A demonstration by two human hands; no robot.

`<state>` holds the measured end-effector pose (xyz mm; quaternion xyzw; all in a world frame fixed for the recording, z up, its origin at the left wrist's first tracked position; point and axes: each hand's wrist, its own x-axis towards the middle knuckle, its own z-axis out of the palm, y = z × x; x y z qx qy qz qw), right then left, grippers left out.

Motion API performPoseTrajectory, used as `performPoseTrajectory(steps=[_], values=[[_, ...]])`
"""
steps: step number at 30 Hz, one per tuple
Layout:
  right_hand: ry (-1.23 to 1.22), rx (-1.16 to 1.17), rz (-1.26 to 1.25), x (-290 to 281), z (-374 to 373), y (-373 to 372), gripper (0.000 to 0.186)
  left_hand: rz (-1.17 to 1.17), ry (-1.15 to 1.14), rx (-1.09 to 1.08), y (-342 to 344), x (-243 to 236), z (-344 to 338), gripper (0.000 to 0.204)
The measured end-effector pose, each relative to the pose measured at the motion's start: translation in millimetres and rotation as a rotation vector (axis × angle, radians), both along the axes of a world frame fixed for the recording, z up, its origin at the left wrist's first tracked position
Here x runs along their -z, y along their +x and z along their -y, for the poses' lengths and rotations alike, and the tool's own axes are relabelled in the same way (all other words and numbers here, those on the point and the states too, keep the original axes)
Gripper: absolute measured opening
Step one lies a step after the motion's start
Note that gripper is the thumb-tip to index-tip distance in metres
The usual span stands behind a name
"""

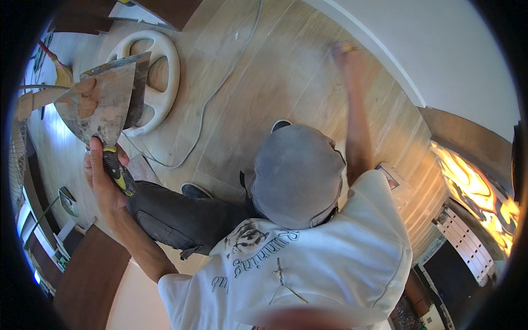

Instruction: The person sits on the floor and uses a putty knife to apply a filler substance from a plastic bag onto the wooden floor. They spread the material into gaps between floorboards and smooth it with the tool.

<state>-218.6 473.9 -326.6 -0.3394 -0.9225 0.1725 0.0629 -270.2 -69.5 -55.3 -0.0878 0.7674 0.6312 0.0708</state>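
Left hand (105, 181): the grip is wrapped around the handle of a broad scraper (113, 113), thumb pressed near the blade's base, raised above the wood-plank floor (236, 104) at the person's left.
On the scraper: a lump of brown paste (87, 99); a second blade (137, 96) shows just behind.
Right hand (347, 61): stretched far forward, low, near the white wall edge (379, 47); blur hides the grip, so whether it pinches anything cannot be told.
Done: paste is loaded; no finished patch can be made out.
Left: the lump on the blade suggests work is partway.
Nearby: a white wheel-shaped base (175, 80) and pale cable (202, 118).
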Motion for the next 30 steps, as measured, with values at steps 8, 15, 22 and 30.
performPoseTrajectory(steps=[8, 15, 22, 30], values=[[-0.36, -0.064, -0.419, -34, 121, -22, 0.023, 0.104, -0.075, -0.001, -9, 14, 5, 0.038], [-0.056, -0.106, 0.005, 3, 119, 32, 0.034, -0.016, -0.038, 0.036, -3, -4, 20, 0.037], [-0.288, -0.133, -0.476, -33, 126, 26, 0.024, 0.098, -0.103, 0.022, -3, 15, 37, 0.036], [-0.23, -0.161, -0.068, -11, 198, 77, 0.023, -0.029, -0.107, 0.082, -18, 17, 55, 0.039]])
